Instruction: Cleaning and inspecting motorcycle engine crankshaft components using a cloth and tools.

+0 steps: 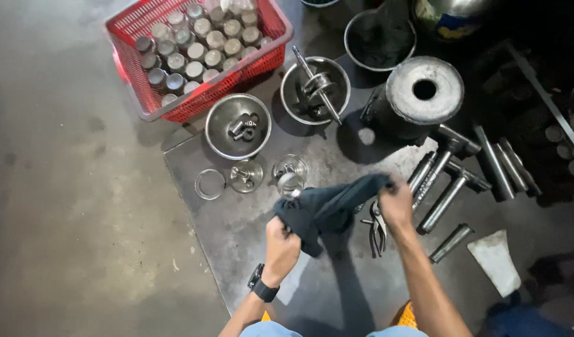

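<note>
Left hand (280, 244) and right hand (396, 203) are each closed on an end of the dark cloth (324, 209), stretched above the floor plate (237, 237) near pliers (377, 228); wiping appears underway, apparently requiring a part in reach.

Counts: 1 red basket (271, 25), roughly two dozen metal cylinders (196, 51) in it, exact number unclear. 3 steel bowls (217, 118), plus 1 dark bowl (355, 28) up top. 1 big drum with centre hole (402, 93). 1 loose ring (209, 185). 1 dark cloth (324, 209). 1 pliers (378, 228). Several steel rods (443, 203) at the right, about 6. 2 hands: left (280, 244), right (396, 203).
</note>
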